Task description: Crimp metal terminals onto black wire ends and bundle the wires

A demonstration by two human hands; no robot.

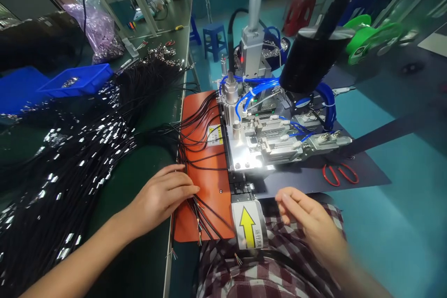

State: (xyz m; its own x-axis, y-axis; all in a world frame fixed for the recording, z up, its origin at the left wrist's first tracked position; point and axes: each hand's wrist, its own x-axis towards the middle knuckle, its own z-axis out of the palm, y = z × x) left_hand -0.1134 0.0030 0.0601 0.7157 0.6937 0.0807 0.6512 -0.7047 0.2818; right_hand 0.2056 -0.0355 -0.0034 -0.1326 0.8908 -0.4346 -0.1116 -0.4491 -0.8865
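Glare whitens the metal plate (246,157) — cables (84,149) glint, dim outer edges blurred.

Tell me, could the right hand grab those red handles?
Probably yes: the right hand looks near the red handles, and nothing seems to block the way to them over the dark surface.

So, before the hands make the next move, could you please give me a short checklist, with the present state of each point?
1. Left hand at the black cables on the orange board: ok.
2. Its grip firm: cannot tell, the fingers cover the spot.
3. Right hand apart from the machine: ok, it is in the air in front.
4. Loose bare wires gathered together: not ok, they fan out at several places.
5. Red handles away from both hands: ok, they lie beyond the right hand.
6. Cables placed well inside the machine: cannot tell, metal parts hide it.
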